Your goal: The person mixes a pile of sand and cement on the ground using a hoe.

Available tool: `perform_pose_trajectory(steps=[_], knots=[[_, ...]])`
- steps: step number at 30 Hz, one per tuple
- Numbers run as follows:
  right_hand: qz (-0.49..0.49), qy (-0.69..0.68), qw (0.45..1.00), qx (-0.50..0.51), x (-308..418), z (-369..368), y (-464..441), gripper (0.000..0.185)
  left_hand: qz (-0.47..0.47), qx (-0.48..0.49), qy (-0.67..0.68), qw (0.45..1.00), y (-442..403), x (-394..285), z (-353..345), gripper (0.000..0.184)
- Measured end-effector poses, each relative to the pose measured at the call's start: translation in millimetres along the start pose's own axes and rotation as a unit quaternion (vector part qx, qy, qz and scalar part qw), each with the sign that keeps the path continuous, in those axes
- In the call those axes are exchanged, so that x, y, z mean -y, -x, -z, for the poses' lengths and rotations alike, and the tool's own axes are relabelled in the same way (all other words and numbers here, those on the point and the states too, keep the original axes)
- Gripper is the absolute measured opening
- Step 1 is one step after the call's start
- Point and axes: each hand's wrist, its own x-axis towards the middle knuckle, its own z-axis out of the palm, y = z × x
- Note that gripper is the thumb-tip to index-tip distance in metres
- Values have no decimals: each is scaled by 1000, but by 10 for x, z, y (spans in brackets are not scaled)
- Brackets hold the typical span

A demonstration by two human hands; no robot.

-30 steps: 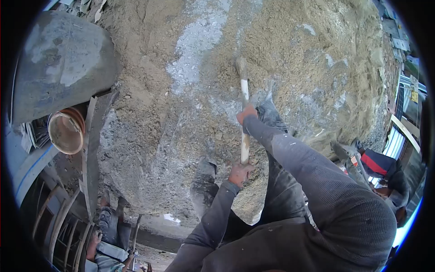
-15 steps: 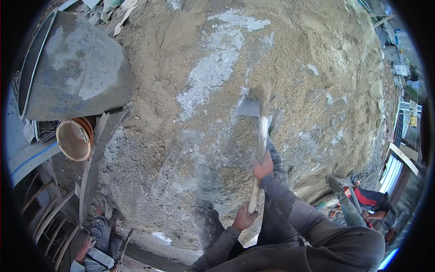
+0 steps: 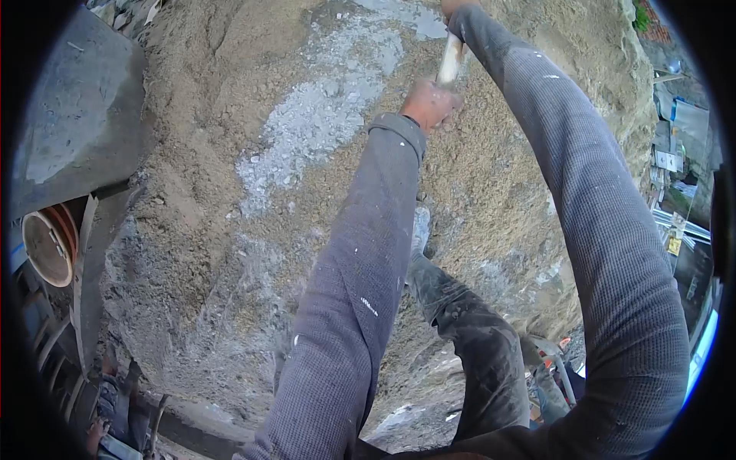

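My left hand (image 3: 432,103) is closed around the lower end of a hoe's wooden handle (image 3: 451,60). Higher up, at the top edge of the view, my right hand (image 3: 458,6) is wrapped around the same handle and only partly shows. Both arms reach far forward, and the hoe's blade is out of view. Below my hands lies a broad heap of sandy, brown material (image 3: 491,161). A patch of pale grey powder and lumps (image 3: 314,126) spreads over it, left of my left hand.
At the left stands a large grey mixer drum (image 3: 84,115), with stacked orange-brown buckets (image 3: 47,247) below it and a board (image 3: 90,268) beside them. My leg (image 3: 483,337) is on the heap. Other people are partly visible at lower left (image 3: 111,406) and lower right (image 3: 548,387).
Both hands have swung the hoe up and forward, away from my body, and its blade has left the view. The camera has shifted, moving the drum and buckets leftward.
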Motion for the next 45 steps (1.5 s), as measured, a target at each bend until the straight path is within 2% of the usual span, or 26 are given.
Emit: perform_pose_trajectory(steps=[2, 3, 7, 9, 11, 12, 15, 16, 18, 20, 21, 22, 23, 26, 27, 29, 30, 31, 32, 34, 36, 37, 38, 42, 44, 45], knots=[[-66, -4, 997, 38, -227, -457, 354, 35, 3, -50, 35, 998, 340, 794, -48, 23], [-20, 23, 1000, -7, -424, -736, 505, 37, -10, -72, 18, 997, 459, 1156, -65, 22], [-3, -12, 998, 58, -454, -639, 1801, 38, 59, -50, 69, 995, 1727, 1250, -38, 20], [-62, -32, 991, 112, -724, -790, 2459, 38, 98, -62, 104, 988, 2611, 1273, -91, 19], [-58, -20, 993, 103, -947, -1019, 3421, 41, 162, -67, 110, 978, 3525, 1320, -55, 20], [-152, 20, 977, 147, -885, -966, 3976, 36, 211, -72, 123, 967, 4026, 1210, -21, 20], [-173, 69, 959, 214, -1143, -1109, 5702, 40, 317, -45, 126, 939, 5513, 1259, 71, 22], [-192, 10, 957, 219, -1214, -1000, 6309, 44, 342, -36, 187, 920, 6031, 1405, 62, 22], [-219, 11, 952, 212, -1375, -759, 7350, 43, 400, -11, 117, 909, 6835, 1119, 3, 22], [-263, 10, 933, 244, -1219, -158, 8003, 38, 415, 47, 2, 908, 7607, 1151, -200, 21], [-307, -26, 913, 266, -1580, -255, 8406, 33, 438, 35, 21, 898, 7667, 903, -255, 21], [-456, -166, 821, 300, -1245, 107, 8332, 29, 462, 23, 39, 886, 7721, 648, -295, 21], [-466, -188, 812, 297, -1364, 63, 8473, 27, 458, 24, 38, 888, 7718, 632, -279, 21], [-410, -177, 856, 261, -1186, 122, 8104, 30, 508, 94, 40, 855, 7497, 609, -255, 31], [-433, -242, 829, 258, -1012, 230, 7818, 30, 468, 60, 3, 882, 7359, 583, -294, 25], [-288, -234, 905, 207, -882, 230, 7234, 30, 386, 9, 27, 922, 7029, 807, -345, 21], [-221, -238, 929, 176, -773, 237, 6788, 31, 262, -7, -9, 965, 6628, 857, -319, 23], [-142, -255, 948, 131, -661, 225, 6171, 33, 129, -48, -62, 989, 6103, 926, -289, 23], [-59, -273, 957, 83, -493, 223, 5504, 34, 144, -14, -87, 986, 5500, 1002, -177, 26], [69, -306, 949, 6, -115, 260, 4207, 36, -24, -66, -112, 991, 4053, 772, -11, 36], [134, -277, 951, -44, 366, 332, 2922, 35, -156, -104, -124, 974, 2564, 525, 251, 33], [148, -254, 954, -56, 598, 337, 2326, 35, -147, -95, -132, 976, 1935, 187, 435, 29], [153, -228, 960, -60, 800, 315, 1787, 35, -233, -104, -153, 955, 1335, -65, 613, 25], [148, -52, 988, -8, 1245, -200, 341, 34, -213, -99, -104, 966, 95, -548, 1031, 18], [132, 44, 989, 56, 1195, -638, 211, 35, -64, -104, 19, 992, 130, -364, 922, 18], [119, 80, 984, 104, 1111, -843, 314, 35, -47, -116, 98, 987, 322, -22, 796, 18]])
